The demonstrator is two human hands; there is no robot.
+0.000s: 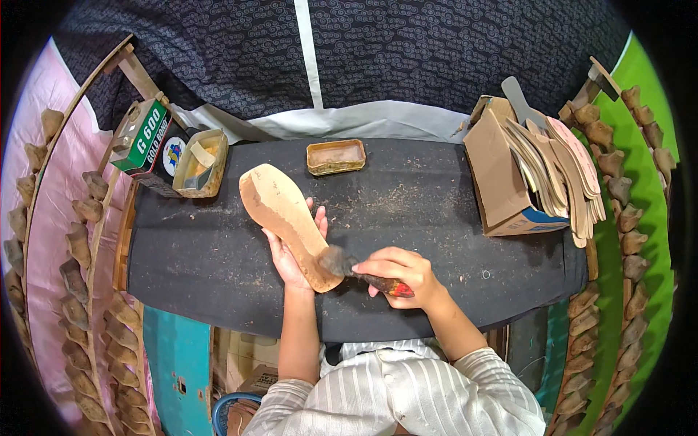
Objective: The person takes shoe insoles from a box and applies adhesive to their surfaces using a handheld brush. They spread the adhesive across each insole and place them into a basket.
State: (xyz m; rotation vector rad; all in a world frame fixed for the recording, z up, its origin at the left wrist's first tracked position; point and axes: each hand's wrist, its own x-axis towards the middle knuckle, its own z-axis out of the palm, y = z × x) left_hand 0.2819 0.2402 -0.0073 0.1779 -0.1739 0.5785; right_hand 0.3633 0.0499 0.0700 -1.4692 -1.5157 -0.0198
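A tan insole point(275, 198) lies tilted across the palm of my left hand point(286, 251), whose thumb and fingers show at its two edges. A darker, wet-looking patch runs along part of its surface. My right hand point(404, 275) is closed round a brush point(385, 282) with a worn handle marked red and yellow. The brush's dark, clumped bristles touch the insole at its narrow end, nearest to me. Just beyond the wide end stands a small shallow tray point(336, 169) with a pale, brownish layer inside.
Crumbs litter the black-covered table point(407, 225). At the back left, a green, white and black tin point(149, 149) stands beside an open container point(207, 190) holding a flat blade. A cardboard box point(498, 174) of insoles stands at right. Racks of shoe lasts point(76, 283) line both sides.
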